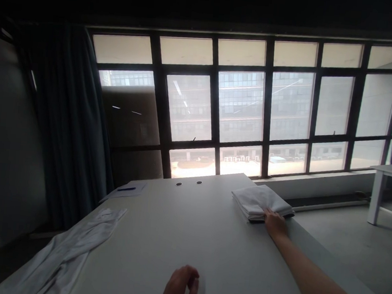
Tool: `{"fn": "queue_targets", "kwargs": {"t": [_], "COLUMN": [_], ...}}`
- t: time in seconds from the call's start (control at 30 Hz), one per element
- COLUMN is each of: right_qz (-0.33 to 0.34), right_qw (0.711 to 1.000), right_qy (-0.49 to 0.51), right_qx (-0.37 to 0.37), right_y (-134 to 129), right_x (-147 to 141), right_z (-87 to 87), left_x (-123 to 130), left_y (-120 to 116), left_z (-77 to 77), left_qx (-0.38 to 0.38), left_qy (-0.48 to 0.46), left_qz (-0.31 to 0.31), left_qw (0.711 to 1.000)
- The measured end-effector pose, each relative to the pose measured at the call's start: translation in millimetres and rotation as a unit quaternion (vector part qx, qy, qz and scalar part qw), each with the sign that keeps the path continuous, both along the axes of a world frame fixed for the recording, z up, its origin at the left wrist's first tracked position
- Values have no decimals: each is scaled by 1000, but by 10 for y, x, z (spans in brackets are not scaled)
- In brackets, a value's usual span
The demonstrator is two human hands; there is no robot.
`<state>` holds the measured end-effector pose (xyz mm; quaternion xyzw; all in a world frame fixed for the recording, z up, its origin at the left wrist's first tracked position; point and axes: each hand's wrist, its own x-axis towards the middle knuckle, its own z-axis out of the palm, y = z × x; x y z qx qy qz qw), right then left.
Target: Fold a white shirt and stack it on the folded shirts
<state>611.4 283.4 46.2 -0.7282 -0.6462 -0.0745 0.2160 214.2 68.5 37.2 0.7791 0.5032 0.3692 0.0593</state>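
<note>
A stack of folded white cloth [258,198], with dark material showing at its bottom edge, lies at the right side of the white table [175,227]. My right hand [275,221] reaches out to the near edge of this stack. Its fingers press into the top layer and crease it; the thumb is hidden. Low in the middle of the view, my left hand [181,286] is just above or resting on the tabletop. Its fingers are loosely curled, with a gap to the thumb and nothing between them. A rumpled white garment [81,242] is spread along the left edge.
Paper sheets [128,190] with a blue pen [126,189] lie at the far left corner. Two round holes [179,184] pierce the table's far end. Windows [241,105] and a dark curtain [67,122] stand beyond. Another white table [377,195] is at the right.
</note>
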Motion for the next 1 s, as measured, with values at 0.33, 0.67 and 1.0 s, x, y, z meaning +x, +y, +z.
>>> {"fn": "queue_targets", "kwargs": {"t": [0.33,0.67,1.0], "right_qz": [-34,189,215], "right_qw": [996,968,966], "right_qy": [-10,2,10], "right_qx": [-82,-164,-143], "right_y": [-505,-1443,-1606], "right_x": [-899,-2250,-2171], "right_z": [-303,-467,-296], "left_x": [63,-136,-2290], "left_y": [-76,-79,-48], "left_z": [78,410,994], "left_qx": [-39,-69,20], "left_qy": [36,35,24], "left_qz": [-16,26,396], "left_qw": [998,997,918]}}
